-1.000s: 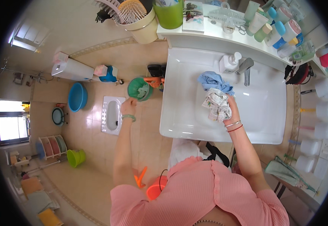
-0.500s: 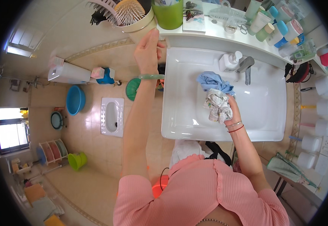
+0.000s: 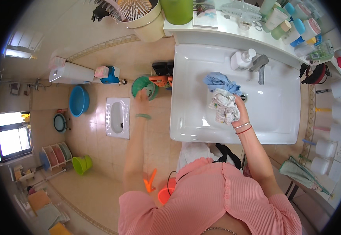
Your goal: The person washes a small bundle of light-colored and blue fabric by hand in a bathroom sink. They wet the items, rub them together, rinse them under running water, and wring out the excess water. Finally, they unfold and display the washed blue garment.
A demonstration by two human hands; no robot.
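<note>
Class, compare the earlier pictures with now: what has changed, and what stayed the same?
The left hand, now blurred, has moved from near the cream container back down toward the green bin; whether it holds anything is unclear. The drain now shows beside the right hand, which still grips the patterned white cloth. The blue cloth stays in the sink.

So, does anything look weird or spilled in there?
Nothing stands out: I see no spill or damage. The blue cloth lies crumpled in the sink, against the white patterned cloth in the right hand, but that isn't odd.
</note>
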